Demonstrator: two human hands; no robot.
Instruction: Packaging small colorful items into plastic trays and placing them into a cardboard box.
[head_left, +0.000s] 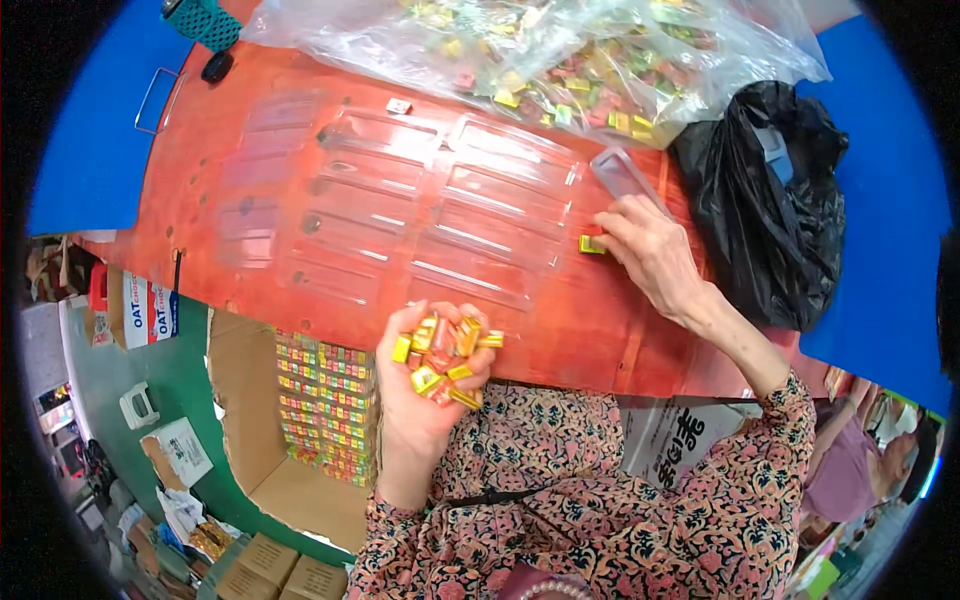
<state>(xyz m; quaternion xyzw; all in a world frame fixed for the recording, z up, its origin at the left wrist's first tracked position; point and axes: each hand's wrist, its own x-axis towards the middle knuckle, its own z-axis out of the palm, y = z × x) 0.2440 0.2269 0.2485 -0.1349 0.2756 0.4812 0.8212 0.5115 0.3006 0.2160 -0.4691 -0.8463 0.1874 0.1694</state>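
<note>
My left hand (408, 405) is turned palm up, its fingers curled around a pile of small wrapped candies (442, 345) in yellow and red. To its right, over the red table, the thumb and fingertips of my right hand (655, 255) pinch one small yellow-green wrapped candy (591, 244). Clear plastic trays (480, 215) with long shallow compartments lie just left of that hand. Beyond its fingers is a narrow clear plastic container (628, 175). A single whitish-and-red piece (399, 105) sits past the trays.
A large clear bag (590, 70) of colourful candies spreads over the far side of the red table (250, 290). On the right slumps a black plastic bag (765, 220). Below the table's left part stands a cardboard box (245, 400) containing packed rows of candies (325, 405).
</note>
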